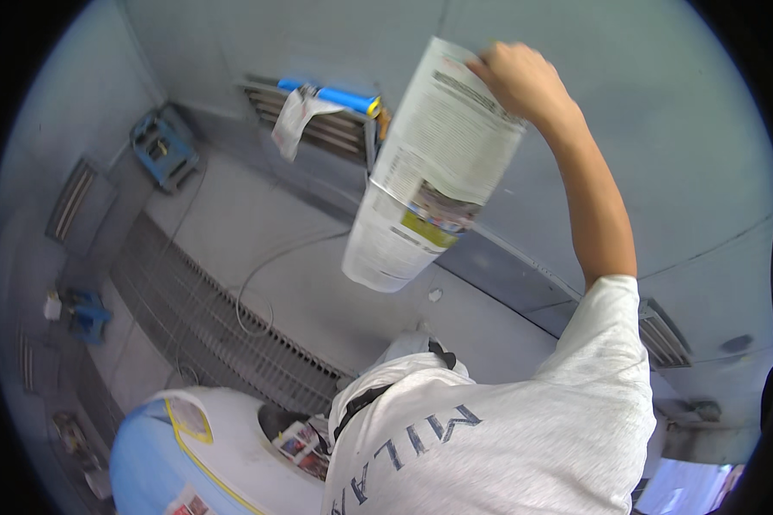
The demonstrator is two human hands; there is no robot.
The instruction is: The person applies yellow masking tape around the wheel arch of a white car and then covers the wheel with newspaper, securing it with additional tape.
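Observation:
My right hand (524, 79) is raised at the upper right, its fingers closed on the top edge of a newspaper sheet (438, 154). The sheet hangs down at a slant, slightly blurred, with printed text and a colour picture on its lower part. Beside its left edge, a blue roll with a yellow end (343, 99) rests along a wall vent, and a crumpled white sheet (294, 120) dangles from there. My left hand is out of view.
At the lower left stands a rounded white body (232, 429) with blue covering, yellow tape and newspaper pieces. A floor grating (206, 292) and a thin hose (262, 266) cross the floor. Two blue stools (161, 150) stand left. Grey wall (687, 172) rises on the right.

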